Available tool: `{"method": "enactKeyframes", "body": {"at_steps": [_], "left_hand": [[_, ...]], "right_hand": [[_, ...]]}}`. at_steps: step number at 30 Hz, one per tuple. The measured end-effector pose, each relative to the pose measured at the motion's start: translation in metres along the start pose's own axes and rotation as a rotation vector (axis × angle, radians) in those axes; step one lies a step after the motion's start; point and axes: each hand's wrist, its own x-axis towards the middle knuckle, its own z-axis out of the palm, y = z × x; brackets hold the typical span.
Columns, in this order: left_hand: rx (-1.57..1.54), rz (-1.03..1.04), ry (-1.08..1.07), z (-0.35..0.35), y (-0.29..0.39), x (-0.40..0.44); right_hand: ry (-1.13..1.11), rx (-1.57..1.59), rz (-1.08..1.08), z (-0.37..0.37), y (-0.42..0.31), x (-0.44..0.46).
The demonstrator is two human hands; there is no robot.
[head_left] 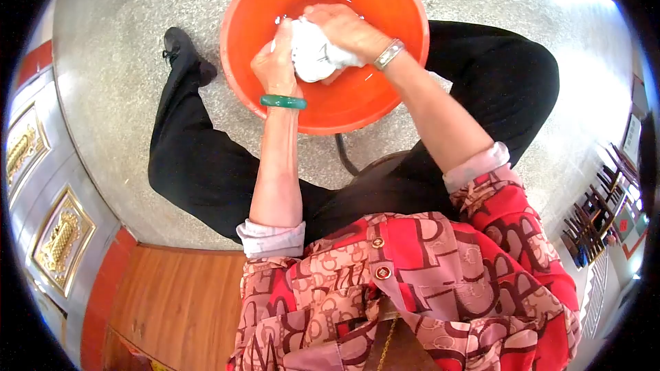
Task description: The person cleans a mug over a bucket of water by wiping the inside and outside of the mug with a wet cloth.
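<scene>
Between my two hands is a bunched white cloth, which looks wet, inside an orange basin with some water in it. My left hand is closed on the cloth's left side, thumb pointing up; a green bangle circles that wrist. From the upper right, my right hand wraps over the cloth's top and right side, its fingers partly hidden. A metal watch or bracelet is on the right wrist.
My black-trousered legs spread around the basin on a speckled floor. A grey door with gold panels stands at the left, and a brown wooden surface lies at lower left. Dark chairs are at the far right.
</scene>
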Motion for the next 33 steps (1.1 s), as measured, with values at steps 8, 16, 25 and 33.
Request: {"method": "enactKeyframes", "body": {"at_steps": [8, 16, 25, 33], "left_hand": [[0.135, 0.170, 0.229, 0.000, -0.013, 0.007], [0.099, 0.204, 0.219, 0.006, -0.011, -0.001], [0.252, 0.184, 0.166, -0.009, -0.024, 0.013], [-0.140, 0.016, 0.196, 0.002, -0.001, 0.004]], "right_hand": [[0.456, -0.252, 0.141, 0.032, -0.066, -0.011], [-0.009, 0.775, 0.802, 0.003, -0.021, 0.011], [0.283, -0.263, -0.034, 0.022, -0.051, -0.003], [0.091, 0.812, 0.730, 0.000, -0.023, 0.008]]}}
